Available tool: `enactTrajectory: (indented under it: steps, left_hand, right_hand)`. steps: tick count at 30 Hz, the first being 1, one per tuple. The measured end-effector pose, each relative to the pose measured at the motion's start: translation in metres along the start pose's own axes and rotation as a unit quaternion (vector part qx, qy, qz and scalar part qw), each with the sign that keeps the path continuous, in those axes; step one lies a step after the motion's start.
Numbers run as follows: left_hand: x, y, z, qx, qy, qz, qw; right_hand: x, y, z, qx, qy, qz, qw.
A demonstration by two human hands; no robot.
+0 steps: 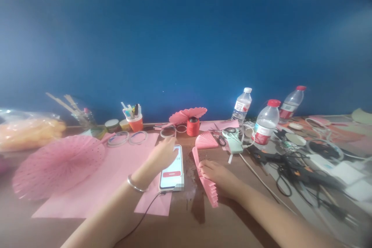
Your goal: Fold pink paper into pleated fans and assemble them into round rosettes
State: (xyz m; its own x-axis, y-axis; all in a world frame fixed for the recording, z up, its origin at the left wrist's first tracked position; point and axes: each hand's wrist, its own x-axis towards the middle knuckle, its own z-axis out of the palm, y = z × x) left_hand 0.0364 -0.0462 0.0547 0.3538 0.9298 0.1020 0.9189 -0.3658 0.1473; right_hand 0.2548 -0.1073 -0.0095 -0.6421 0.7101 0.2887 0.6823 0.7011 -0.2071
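Observation:
My left hand [164, 153], with a silver bangle on its wrist, is over the upper left of a lit phone [171, 180]. Its fingers look loosely stretched and partly blurred; nothing shows in them, and I cannot tell whether they touch the screen. My right hand [216, 174] grips a folded pink pleated paper strip [211, 195] at its middle, on the brown table. The strip's lower end fans out slightly in pleats. Just beyond it lies another pink pleated fan [207, 140]. Pink paper sheets [128, 174] lie under and left of my left forearm.
A large pink paper rosette [58, 166] lies at left, near a bag of yellow stuff [30, 130]. Behind stand a cup of pens [135, 123], a red spool [193, 127] and scissors [222, 139]. Bottles [266, 124] and tangled cables [293, 170] fill the right.

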Motion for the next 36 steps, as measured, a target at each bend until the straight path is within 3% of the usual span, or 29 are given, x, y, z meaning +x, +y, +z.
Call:
enactTrajectory:
  steps: [2, 5, 8, 10, 12, 15, 21, 24, 26, 30, 33, 36]
  left_hand:
    - [0.0, -0.006, 0.0, 0.037, -0.022, -0.07, 0.997]
    - [-0.004, -0.013, -0.001, 0.047, -0.096, -0.087, 0.99]
    - [-0.005, -0.023, -0.006, 0.012, -0.184, -0.032, 0.982]
    - [-0.004, -0.028, -0.008, -0.02, -0.255, 0.043, 0.966]
    - [-0.002, -0.031, -0.006, -0.021, -0.271, 0.101, 0.957]
    - [0.001, -0.028, 0.001, 0.006, -0.257, 0.131, 0.958]
    - [0.004, -0.026, 0.011, 0.018, -0.262, 0.108, 0.959]
    - [0.005, -0.031, 0.011, 0.013, -0.223, 0.101, 0.97]
    - [0.007, -0.036, 0.009, -0.001, -0.164, 0.1, 0.981]
    - [0.011, -0.039, 0.005, -0.029, -0.019, -0.011, 0.999]
    - [0.008, -0.031, 0.009, -0.014, -0.024, -0.093, 0.995]
    - [0.0, -0.014, 0.022, 0.045, -0.052, -0.106, 0.992]
  right_hand:
    - [0.0, -0.001, -0.001, 0.006, 0.019, -0.008, 1.0]
    - [0.0, 0.0, -0.001, 0.007, 0.009, -0.012, 1.0]
    - [0.0, 0.0, -0.002, 0.009, -0.002, -0.018, 1.0]
    - [0.0, 0.001, -0.003, 0.009, -0.004, -0.027, 1.0]
    - [0.0, 0.001, -0.003, 0.004, -0.003, -0.03, 1.0]
    - [0.0, 0.001, -0.001, -0.004, 0.006, -0.028, 1.0]
    - [0.0, 0.001, 0.001, -0.009, 0.027, -0.021, 0.999]
    - [-0.001, -0.001, -0.001, -0.01, 0.026, -0.021, 0.999]
    - [-0.001, -0.001, -0.002, -0.01, 0.027, -0.022, 0.999]
    - [0.0, -0.001, -0.002, 0.0, 0.023, -0.022, 0.999]
    - [0.0, -0.001, -0.002, 0.009, 0.019, -0.031, 0.999]
    - [0.001, 0.0, -0.002, 0.004, 0.004, -0.034, 0.999]
